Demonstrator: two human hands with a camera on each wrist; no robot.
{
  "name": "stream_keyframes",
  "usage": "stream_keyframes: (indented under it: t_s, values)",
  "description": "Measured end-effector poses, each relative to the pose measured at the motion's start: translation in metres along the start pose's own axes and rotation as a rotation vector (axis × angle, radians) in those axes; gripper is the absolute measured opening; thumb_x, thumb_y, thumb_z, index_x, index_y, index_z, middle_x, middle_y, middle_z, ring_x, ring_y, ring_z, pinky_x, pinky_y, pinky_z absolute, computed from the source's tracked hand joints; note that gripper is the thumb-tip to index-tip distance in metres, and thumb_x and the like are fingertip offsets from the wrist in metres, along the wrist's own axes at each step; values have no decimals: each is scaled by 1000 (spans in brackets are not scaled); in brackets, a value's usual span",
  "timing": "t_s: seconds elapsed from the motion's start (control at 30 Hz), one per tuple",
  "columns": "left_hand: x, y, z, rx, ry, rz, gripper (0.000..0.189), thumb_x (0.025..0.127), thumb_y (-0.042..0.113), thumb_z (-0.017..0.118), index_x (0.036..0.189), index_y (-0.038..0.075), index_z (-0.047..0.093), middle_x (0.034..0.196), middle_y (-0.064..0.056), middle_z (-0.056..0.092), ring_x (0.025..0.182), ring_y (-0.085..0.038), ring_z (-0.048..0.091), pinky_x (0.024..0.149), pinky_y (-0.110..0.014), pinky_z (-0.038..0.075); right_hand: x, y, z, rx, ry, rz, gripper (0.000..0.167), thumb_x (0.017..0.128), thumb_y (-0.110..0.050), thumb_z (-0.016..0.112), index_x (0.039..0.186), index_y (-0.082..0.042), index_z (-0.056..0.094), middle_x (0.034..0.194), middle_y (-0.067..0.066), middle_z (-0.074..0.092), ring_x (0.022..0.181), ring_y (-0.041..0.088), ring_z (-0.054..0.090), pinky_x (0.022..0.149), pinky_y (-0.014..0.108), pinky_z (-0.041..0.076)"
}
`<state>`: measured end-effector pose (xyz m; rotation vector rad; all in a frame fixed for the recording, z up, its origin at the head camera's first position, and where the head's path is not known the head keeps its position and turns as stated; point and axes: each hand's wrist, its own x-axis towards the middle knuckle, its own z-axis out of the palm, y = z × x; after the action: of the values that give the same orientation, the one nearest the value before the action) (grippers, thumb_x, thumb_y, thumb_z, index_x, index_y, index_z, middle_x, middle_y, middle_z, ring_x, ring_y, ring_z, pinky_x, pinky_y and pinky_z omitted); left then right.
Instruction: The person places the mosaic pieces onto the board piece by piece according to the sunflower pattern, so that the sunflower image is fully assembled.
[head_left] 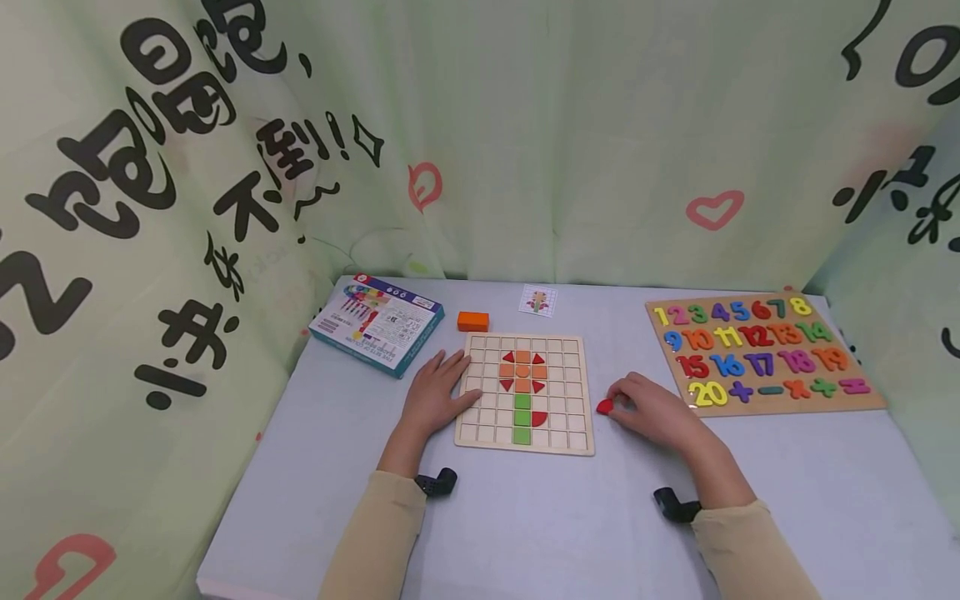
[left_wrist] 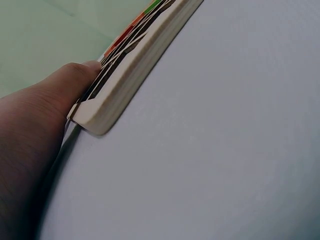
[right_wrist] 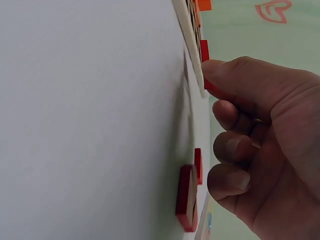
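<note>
A wooden grid board (head_left: 487, 429) lies on the table, with orange squares (head_left: 522, 385), small red triangles (head_left: 538, 358), a column of green squares (head_left: 522, 402) and a red quarter-circle piece (head_left: 538, 418) set in it. My left hand (head_left: 435, 396) rests with spread fingers on the board's left edge; its thumb (left_wrist: 82, 75) lies over the rim in the left wrist view. Just right of the board, my right hand (head_left: 652, 410) pinches a red wooden piece (head_left: 604, 407) between thumb and fingers. Loose red pieces (right_wrist: 186, 195) lie below that hand in the right wrist view.
Behind the board are an orange block (head_left: 473, 321) and a small picture card (head_left: 537, 300). A flat game box (head_left: 378, 323) lies at the back left. On the right is a number board (head_left: 787, 404) with colourful digits. Printed curtains (head_left: 600, 150) enclose the table.
</note>
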<state>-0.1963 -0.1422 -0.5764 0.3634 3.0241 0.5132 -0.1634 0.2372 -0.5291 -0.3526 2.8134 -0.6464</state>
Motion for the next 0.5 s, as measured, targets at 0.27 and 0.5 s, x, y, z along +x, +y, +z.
stream_keyframes:
  t_s: [0.27, 0.5]
  values:
    - [1, 0, 0, 9, 4, 2, 77, 91, 66, 52, 154, 26, 36, 161, 6, 34, 153, -27, 21, 124, -48, 21, 9, -21, -5, 7, 1, -56, 25, 87, -27, 75, 108, -17, 68, 98, 0, 60, 93, 18, 55, 83, 38, 55]
    - [1, 0, 1, 8, 9, 0, 76, 91, 66, 52, 154, 26, 37, 161, 6, 34, 153, -27, 21, 124, -49, 22, 20, -45, -3, 27, -28, -87, 26, 86, -26, 77, 108, -16, 68, 95, 0, 59, 90, 18, 55, 78, 31, 52]
